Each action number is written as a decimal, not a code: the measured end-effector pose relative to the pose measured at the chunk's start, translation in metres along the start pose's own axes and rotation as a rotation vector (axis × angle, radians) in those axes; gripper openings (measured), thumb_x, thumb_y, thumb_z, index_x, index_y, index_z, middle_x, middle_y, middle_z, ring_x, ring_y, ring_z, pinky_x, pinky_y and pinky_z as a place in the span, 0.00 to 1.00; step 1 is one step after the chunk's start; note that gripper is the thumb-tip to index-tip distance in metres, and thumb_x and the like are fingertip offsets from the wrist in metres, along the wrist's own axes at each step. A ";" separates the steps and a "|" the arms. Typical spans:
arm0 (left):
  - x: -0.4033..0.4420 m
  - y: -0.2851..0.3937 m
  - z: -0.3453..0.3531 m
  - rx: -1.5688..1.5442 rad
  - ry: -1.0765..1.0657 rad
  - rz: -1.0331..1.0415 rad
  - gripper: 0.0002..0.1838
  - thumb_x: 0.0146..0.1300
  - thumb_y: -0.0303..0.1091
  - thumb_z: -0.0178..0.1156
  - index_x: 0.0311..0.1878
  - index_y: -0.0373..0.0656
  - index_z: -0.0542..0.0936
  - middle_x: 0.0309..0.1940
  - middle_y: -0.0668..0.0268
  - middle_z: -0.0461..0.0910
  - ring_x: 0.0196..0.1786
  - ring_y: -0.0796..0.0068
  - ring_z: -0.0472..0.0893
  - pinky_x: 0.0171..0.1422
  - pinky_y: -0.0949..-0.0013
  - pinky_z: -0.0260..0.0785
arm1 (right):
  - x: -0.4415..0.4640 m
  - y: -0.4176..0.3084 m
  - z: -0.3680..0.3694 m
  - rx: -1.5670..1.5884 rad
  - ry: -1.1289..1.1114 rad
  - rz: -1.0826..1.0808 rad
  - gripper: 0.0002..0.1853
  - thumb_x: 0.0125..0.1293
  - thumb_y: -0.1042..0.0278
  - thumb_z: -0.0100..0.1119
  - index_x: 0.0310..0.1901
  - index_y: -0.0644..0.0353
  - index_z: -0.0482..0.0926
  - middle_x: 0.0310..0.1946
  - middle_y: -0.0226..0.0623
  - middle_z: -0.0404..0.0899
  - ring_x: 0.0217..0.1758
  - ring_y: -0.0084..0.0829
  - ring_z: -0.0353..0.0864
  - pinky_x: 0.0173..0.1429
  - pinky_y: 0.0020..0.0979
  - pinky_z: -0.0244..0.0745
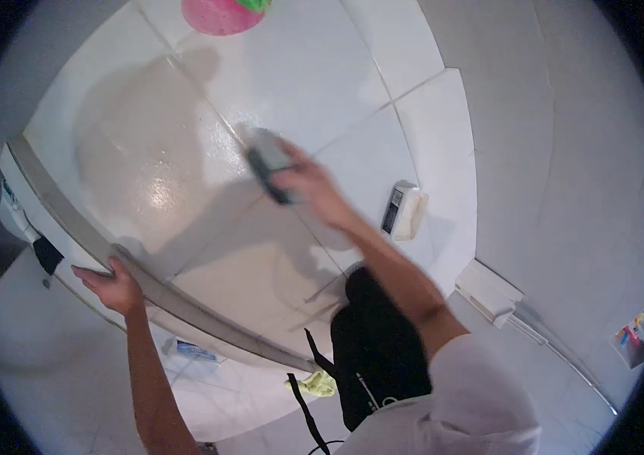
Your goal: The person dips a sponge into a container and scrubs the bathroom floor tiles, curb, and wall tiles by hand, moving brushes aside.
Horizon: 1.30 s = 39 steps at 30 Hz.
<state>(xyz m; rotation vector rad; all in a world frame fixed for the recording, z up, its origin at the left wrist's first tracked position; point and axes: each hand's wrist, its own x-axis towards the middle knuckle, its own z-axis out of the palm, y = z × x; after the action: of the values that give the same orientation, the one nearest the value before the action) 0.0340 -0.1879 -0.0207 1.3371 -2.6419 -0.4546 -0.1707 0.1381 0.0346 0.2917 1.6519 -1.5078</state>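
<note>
My right hand (pixel 308 182) is wrapped round a grey-green brush or scrubbing block (pixel 267 165), held against the wet white tiles (pixel 322 98); motion blurs both a little. Its bristles or pad cannot be made out. My left hand (pixel 113 287) rests on the curved grey-beige edge (pixel 178 302) at the lower left, thumb and fingers spread over it, with nothing held.
A white package with a dark label (pixel 405 212) lies on the tiles at the right. A pink basin (pixel 219 15) with something green is at the top. Yellow-green cloth (pixel 316 384), a blue-white packet (pixel 194 349) and a white wall fixture (pixel 489 292) are lower down.
</note>
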 end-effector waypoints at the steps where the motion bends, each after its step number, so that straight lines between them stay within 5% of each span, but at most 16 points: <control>1: 0.000 -0.006 0.003 0.004 0.013 -0.009 0.45 0.61 0.44 0.59 0.72 0.31 0.47 0.65 0.41 0.60 0.66 0.45 0.66 0.68 0.56 0.61 | -0.025 0.016 -0.056 0.211 -0.078 0.058 0.32 0.64 0.56 0.53 0.67 0.63 0.61 0.56 0.51 0.74 0.53 0.41 0.79 0.52 0.41 0.80; 3: 0.001 -0.008 0.004 0.065 0.008 -0.024 0.45 0.61 0.45 0.59 0.72 0.33 0.47 0.65 0.42 0.60 0.66 0.44 0.66 0.68 0.55 0.61 | -0.071 0.015 -0.141 0.600 -0.177 0.218 0.36 0.66 0.44 0.43 0.67 0.65 0.61 0.57 0.57 0.72 0.50 0.51 0.81 0.47 0.46 0.83; 5: 0.001 -0.003 0.001 0.075 -0.001 -0.053 0.45 0.61 0.46 0.59 0.73 0.36 0.47 0.66 0.44 0.60 0.66 0.44 0.65 0.68 0.54 0.60 | -0.111 0.023 -0.228 0.656 -0.056 0.162 0.37 0.65 0.42 0.40 0.66 0.64 0.62 0.56 0.54 0.74 0.49 0.48 0.81 0.47 0.43 0.82; 8: 0.003 -0.002 -0.001 0.067 -0.038 -0.088 0.46 0.61 0.48 0.59 0.73 0.37 0.47 0.66 0.44 0.60 0.66 0.43 0.65 0.68 0.53 0.60 | -0.156 0.044 -0.327 0.249 0.793 0.100 0.27 0.65 0.42 0.44 0.50 0.61 0.73 0.40 0.42 0.82 0.35 0.37 0.83 0.34 0.36 0.77; 12: 0.002 -0.010 0.004 0.095 0.021 -0.030 0.45 0.60 0.48 0.59 0.73 0.37 0.49 0.65 0.44 0.61 0.65 0.43 0.66 0.67 0.51 0.61 | -0.198 0.065 -0.336 -0.254 1.109 0.490 0.24 0.63 0.49 0.54 0.52 0.60 0.75 0.35 0.39 0.79 0.39 0.35 0.81 0.39 0.34 0.76; 14: 0.003 -0.004 0.000 0.129 -0.015 -0.078 0.45 0.60 0.47 0.59 0.72 0.36 0.49 0.64 0.43 0.62 0.65 0.42 0.66 0.65 0.51 0.62 | -0.218 0.078 -0.298 -1.181 0.705 -0.017 0.20 0.62 0.60 0.57 0.54 0.61 0.75 0.39 0.41 0.77 0.40 0.39 0.81 0.43 0.36 0.78; 16: 0.004 -0.015 0.005 0.112 0.001 -0.027 0.45 0.60 0.48 0.59 0.72 0.36 0.49 0.65 0.43 0.62 0.65 0.42 0.66 0.65 0.51 0.62 | -0.220 0.075 -0.241 -1.359 0.566 -0.042 0.23 0.59 0.67 0.58 0.58 0.56 0.74 0.47 0.44 0.77 0.44 0.43 0.82 0.45 0.38 0.79; 19: 0.005 -0.015 0.004 0.097 0.020 0.020 0.46 0.60 0.48 0.59 0.72 0.35 0.49 0.64 0.43 0.62 0.65 0.42 0.66 0.65 0.51 0.62 | -0.198 0.085 -0.209 -1.233 0.529 0.066 0.22 0.63 0.63 0.56 0.60 0.53 0.73 0.58 0.43 0.71 0.48 0.47 0.80 0.52 0.40 0.77; 24: 0.005 -0.012 0.003 0.059 0.041 0.054 0.46 0.59 0.49 0.60 0.72 0.35 0.50 0.64 0.43 0.64 0.65 0.43 0.66 0.66 0.51 0.61 | -0.178 0.115 -0.195 -1.397 0.555 -0.029 0.23 0.67 0.58 0.52 0.61 0.58 0.72 0.59 0.46 0.71 0.52 0.48 0.78 0.58 0.44 0.72; 26: 0.004 -0.007 0.001 0.049 0.003 -0.038 0.46 0.59 0.49 0.60 0.72 0.35 0.50 0.64 0.43 0.63 0.65 0.43 0.66 0.67 0.52 0.60 | -0.185 0.100 -0.184 -1.188 0.460 0.374 0.20 0.68 0.58 0.50 0.57 0.60 0.75 0.53 0.50 0.75 0.51 0.49 0.78 0.57 0.43 0.73; 30: 0.006 -0.004 0.001 0.060 -0.005 -0.075 0.46 0.59 0.49 0.60 0.72 0.35 0.50 0.65 0.44 0.62 0.65 0.44 0.66 0.67 0.52 0.60 | -0.187 0.085 -0.199 -0.892 0.539 0.358 0.22 0.70 0.54 0.45 0.52 0.66 0.77 0.50 0.57 0.76 0.54 0.52 0.76 0.58 0.44 0.71; 31: 0.005 -0.009 0.004 0.056 0.008 -0.035 0.46 0.59 0.48 0.59 0.72 0.35 0.50 0.65 0.45 0.62 0.65 0.44 0.67 0.67 0.52 0.60 | -0.183 0.094 -0.206 -0.958 0.557 0.102 0.24 0.70 0.53 0.45 0.52 0.67 0.76 0.50 0.58 0.76 0.54 0.53 0.76 0.59 0.43 0.70; 34: 0.005 0.003 -0.003 0.065 -0.016 -0.058 0.45 0.59 0.48 0.59 0.73 0.35 0.49 0.64 0.45 0.63 0.64 0.44 0.68 0.67 0.51 0.61 | -0.187 0.113 -0.208 -1.214 0.423 0.115 0.22 0.70 0.55 0.46 0.52 0.67 0.76 0.50 0.58 0.75 0.56 0.54 0.74 0.62 0.42 0.68; 36: 0.006 0.006 -0.005 0.075 -0.053 -0.129 0.45 0.60 0.47 0.58 0.73 0.35 0.48 0.64 0.45 0.63 0.64 0.44 0.68 0.67 0.51 0.61 | -0.195 0.110 -0.217 -1.361 0.333 0.042 0.22 0.70 0.55 0.45 0.50 0.68 0.76 0.44 0.54 0.80 0.46 0.48 0.81 0.50 0.40 0.78; 38: 0.005 -0.001 -0.001 0.045 -0.022 -0.098 0.47 0.58 0.50 0.63 0.72 0.34 0.52 0.65 0.43 0.63 0.65 0.45 0.67 0.68 0.55 0.59 | -0.196 0.065 -0.208 -0.919 0.324 0.635 0.23 0.70 0.52 0.42 0.47 0.67 0.76 0.34 0.46 0.82 0.32 0.38 0.86 0.29 0.35 0.80; 39: 0.004 -0.001 -0.001 0.048 -0.015 -0.105 0.47 0.58 0.50 0.63 0.72 0.34 0.52 0.65 0.43 0.63 0.65 0.45 0.67 0.68 0.55 0.59 | -0.201 0.052 -0.202 -0.595 0.481 0.505 0.23 0.70 0.49 0.40 0.43 0.63 0.77 0.25 0.38 0.81 0.20 0.30 0.82 0.14 0.26 0.71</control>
<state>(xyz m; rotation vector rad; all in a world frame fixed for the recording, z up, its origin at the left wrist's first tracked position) 0.0323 -0.1918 -0.0204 1.4981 -2.6193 -0.4181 -0.1007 0.4055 0.1212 0.7119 2.1086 -0.5535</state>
